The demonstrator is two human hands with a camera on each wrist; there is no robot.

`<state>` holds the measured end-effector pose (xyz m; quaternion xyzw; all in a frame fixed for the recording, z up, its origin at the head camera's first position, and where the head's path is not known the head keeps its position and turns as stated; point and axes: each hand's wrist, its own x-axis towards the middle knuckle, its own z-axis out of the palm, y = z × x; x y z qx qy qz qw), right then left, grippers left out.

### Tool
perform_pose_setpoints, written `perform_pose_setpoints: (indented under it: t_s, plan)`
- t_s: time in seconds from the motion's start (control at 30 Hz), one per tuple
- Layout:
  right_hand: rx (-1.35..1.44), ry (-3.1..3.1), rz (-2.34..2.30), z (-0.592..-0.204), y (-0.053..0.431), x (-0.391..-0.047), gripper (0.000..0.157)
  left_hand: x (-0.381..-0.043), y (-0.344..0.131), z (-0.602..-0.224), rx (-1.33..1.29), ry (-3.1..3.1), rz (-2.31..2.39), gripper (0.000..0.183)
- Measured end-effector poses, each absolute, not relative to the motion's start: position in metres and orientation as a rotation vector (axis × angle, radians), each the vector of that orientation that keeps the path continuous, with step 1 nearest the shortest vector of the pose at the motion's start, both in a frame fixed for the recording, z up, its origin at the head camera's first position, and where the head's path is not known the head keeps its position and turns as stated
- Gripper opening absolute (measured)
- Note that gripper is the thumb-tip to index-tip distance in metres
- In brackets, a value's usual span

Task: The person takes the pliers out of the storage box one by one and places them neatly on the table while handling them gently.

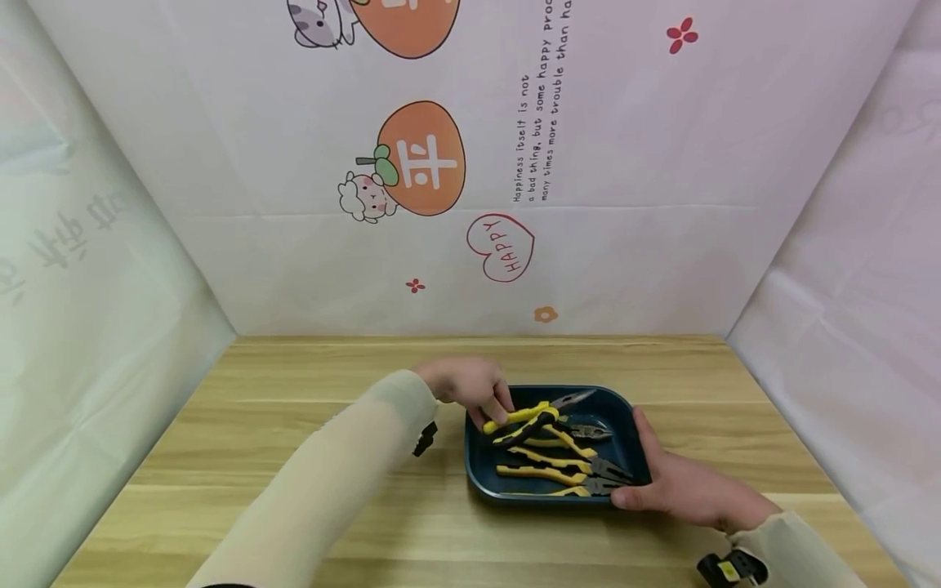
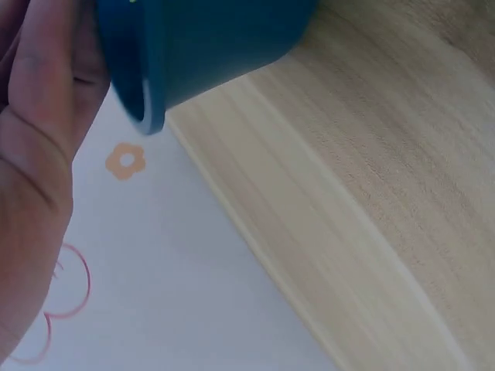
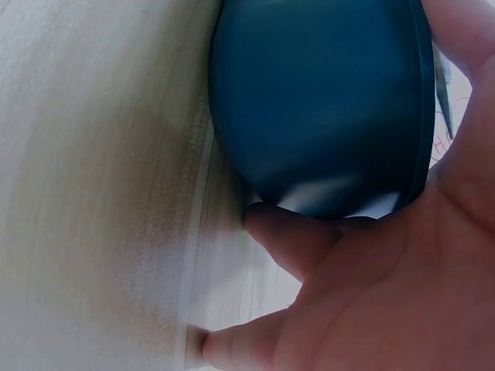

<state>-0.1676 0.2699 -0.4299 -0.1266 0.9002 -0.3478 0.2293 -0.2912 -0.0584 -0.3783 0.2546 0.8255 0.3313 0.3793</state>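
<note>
A dark blue tray [image 1: 481, 483] with yellow-and-black pliers in it stands on the table. My left hand [image 1: 470, 384] reaches over its left rim and pinches a yellow handle of the long-nose pliers [image 1: 525, 415], whose jaws point right. Beneath and nearer the front lie several other pliers [image 1: 547, 474]. At the tray's right end, my right hand [image 1: 684, 486] grips the wall, thumb at the front corner. The right wrist view shows that hand [image 3: 387, 286] against the tray's outer side [image 3: 325, 100]. In the left wrist view the pliers are hidden behind the tray wall [image 2: 224, 46].
The wooden table [image 1: 294, 425] spreads around the tray. A white printed sheet [image 1: 625, 261] rises at the table's back edge, with white sheets [image 1: 860, 286] along both sides. Dark wrist devices [image 1: 731, 567] sit at both cuffs.
</note>
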Motion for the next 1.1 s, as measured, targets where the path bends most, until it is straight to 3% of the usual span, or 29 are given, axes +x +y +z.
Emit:
perform_pose_setpoints:
  t_s: [0.53, 1.1]
  plan:
    - [-0.316, 2.448, -0.970, -0.432, 0.271, -0.170, 0.127, -0.285, -0.119, -0.360, 0.264, 1.945, 1.388, 0.022]
    - [-0.321, 2.425, -1.009, -0.431, 0.269, -0.170, 0.127, -0.253, -0.226, -0.401, -0.134, 2.167, 1.612, 0.033]
